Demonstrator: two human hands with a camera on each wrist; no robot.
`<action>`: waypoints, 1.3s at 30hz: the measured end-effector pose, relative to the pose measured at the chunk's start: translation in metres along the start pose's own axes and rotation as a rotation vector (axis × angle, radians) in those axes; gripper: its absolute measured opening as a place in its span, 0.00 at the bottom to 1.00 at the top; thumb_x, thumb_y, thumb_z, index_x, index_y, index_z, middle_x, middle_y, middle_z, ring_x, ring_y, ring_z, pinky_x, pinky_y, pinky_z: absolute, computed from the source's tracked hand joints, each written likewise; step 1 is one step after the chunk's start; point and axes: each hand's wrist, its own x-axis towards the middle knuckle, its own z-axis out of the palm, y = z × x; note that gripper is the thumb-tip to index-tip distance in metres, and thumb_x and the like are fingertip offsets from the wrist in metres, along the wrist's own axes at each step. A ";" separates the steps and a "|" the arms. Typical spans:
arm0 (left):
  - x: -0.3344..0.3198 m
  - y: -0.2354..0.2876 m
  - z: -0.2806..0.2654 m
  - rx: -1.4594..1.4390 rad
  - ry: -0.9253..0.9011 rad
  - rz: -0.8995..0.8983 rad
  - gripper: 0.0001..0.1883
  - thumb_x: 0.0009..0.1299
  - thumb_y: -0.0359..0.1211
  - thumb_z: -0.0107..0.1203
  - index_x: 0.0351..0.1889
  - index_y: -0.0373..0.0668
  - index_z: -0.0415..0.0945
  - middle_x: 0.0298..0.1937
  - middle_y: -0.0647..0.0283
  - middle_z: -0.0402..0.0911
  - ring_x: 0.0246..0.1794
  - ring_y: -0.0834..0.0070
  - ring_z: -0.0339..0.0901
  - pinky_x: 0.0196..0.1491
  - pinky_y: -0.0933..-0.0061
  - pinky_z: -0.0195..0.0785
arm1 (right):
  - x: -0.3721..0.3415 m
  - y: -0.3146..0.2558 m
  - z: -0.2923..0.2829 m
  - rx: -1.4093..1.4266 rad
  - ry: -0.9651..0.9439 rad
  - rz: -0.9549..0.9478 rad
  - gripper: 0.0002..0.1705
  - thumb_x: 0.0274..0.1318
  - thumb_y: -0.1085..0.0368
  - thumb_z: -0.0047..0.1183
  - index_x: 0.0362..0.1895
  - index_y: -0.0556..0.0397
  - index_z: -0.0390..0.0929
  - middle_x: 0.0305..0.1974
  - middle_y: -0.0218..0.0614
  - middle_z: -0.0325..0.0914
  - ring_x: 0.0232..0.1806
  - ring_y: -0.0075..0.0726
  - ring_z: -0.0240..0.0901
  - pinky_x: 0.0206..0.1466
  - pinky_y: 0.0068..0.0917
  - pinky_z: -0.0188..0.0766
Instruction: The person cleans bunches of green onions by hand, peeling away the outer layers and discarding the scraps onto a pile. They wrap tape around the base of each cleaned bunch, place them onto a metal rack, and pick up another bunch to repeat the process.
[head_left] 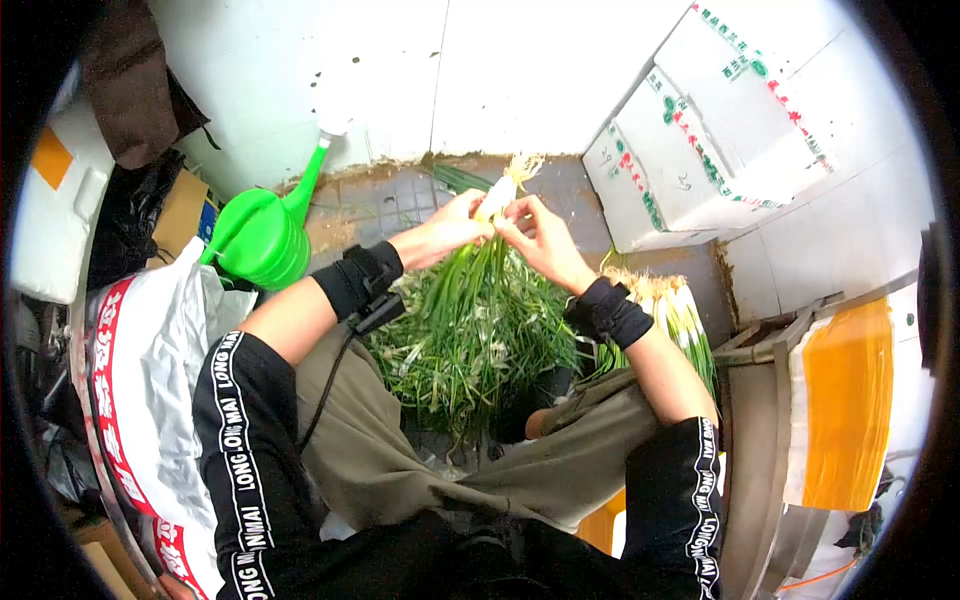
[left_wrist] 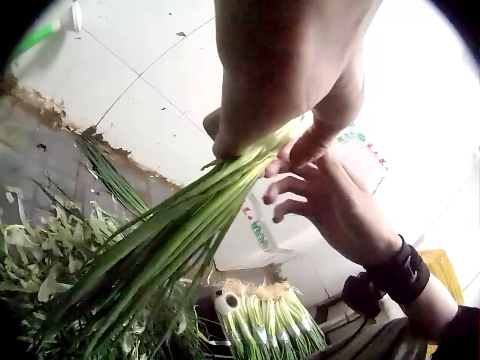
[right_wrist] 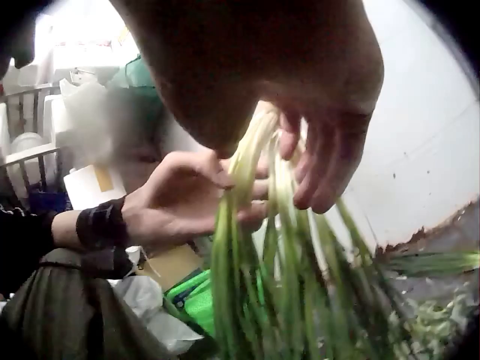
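the bunch of spring onions is held up above the loose green pile, roots uppermost, leaves hanging down. the left hand grips the bunch at the pale stems, thumb over the front. the right hand pinches at the same pale section, just below the roots; how many stalks it holds cannot be told.

handling: the bunch is judged light. the white stems are likely firm but smooth, and may slip if damp; the leaves are limp and likely to crease or tear. take hold at the white stems, near the root end, with moderate pressure. avoid lifting by the leaf tips.

surface: the floor is grey tile, soiled along the foot of the white wall. a row of spring onions lies beside the pile, near the stacked white boxes. a green watering can stands opposite, next to a white sack.
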 end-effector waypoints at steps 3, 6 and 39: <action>-0.006 0.003 0.010 -0.079 -0.040 0.018 0.38 0.59 0.16 0.49 0.71 0.35 0.56 0.69 0.55 0.64 0.73 0.68 0.57 0.72 0.67 0.54 | 0.005 0.003 0.011 0.012 0.097 0.084 0.22 0.62 0.54 0.61 0.43 0.60 0.70 0.35 0.39 0.77 0.33 0.31 0.75 0.39 0.29 0.74; -0.011 0.007 0.015 0.093 -0.162 0.097 0.39 0.61 0.17 0.48 0.74 0.35 0.54 0.72 0.54 0.62 0.74 0.66 0.57 0.74 0.66 0.51 | 0.009 0.016 0.002 -0.021 0.102 0.031 0.22 0.61 0.56 0.61 0.44 0.62 0.71 0.37 0.44 0.81 0.36 0.33 0.78 0.41 0.30 0.76; 0.003 0.008 0.021 0.050 -0.162 0.174 0.38 0.67 0.41 0.67 0.70 0.37 0.59 0.63 0.59 0.70 0.65 0.74 0.67 0.67 0.68 0.60 | 0.008 -0.012 -0.038 0.815 -0.240 0.254 0.20 0.66 0.63 0.54 0.59 0.57 0.73 0.53 0.33 0.79 0.55 0.25 0.73 0.63 0.29 0.66</action>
